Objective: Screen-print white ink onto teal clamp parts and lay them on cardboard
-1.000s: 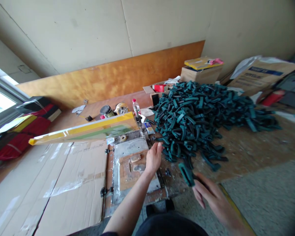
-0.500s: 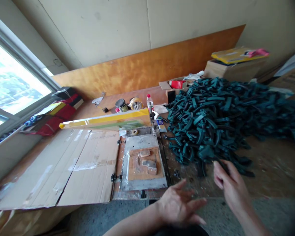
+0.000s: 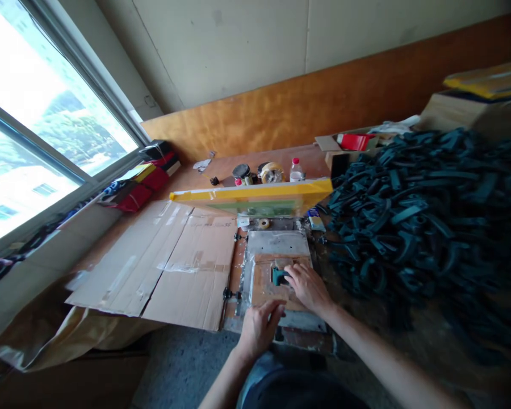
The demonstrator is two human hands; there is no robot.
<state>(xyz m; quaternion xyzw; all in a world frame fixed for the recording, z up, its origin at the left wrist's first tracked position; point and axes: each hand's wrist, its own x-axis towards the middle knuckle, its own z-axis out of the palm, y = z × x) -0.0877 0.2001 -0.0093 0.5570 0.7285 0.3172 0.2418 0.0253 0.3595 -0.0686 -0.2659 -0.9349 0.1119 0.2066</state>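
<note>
A dark green curved plastic part (image 3: 277, 276) lies on the brown board (image 3: 262, 292) of the metal jig plate (image 3: 276, 243). My right hand (image 3: 307, 288) grips the part's right end between thumb and fingers. Close to the jig's front edge, my left hand (image 3: 259, 328) hovers with its fingers curled in, and I see nothing in it. Behind the plate, the yellow-edged screen frame (image 3: 255, 193) is tilted up. A large heap of similar green parts (image 3: 396, 227) covers the right side of the table.
Flattened cardboard (image 3: 187, 272) spreads left of the jig, beside black clamp knobs (image 3: 227, 293). A tape roll (image 3: 272, 172), a dark-lidded jar (image 3: 241, 171) and a red-capped bottle (image 3: 296, 170) stand behind the frame. A carton (image 3: 455, 116) stands at the back right.
My right hand has moved left from the heap to the jig board with a green part. My left hand's spread fingers have curled in, nearer the jig. The view has turned left.
</note>
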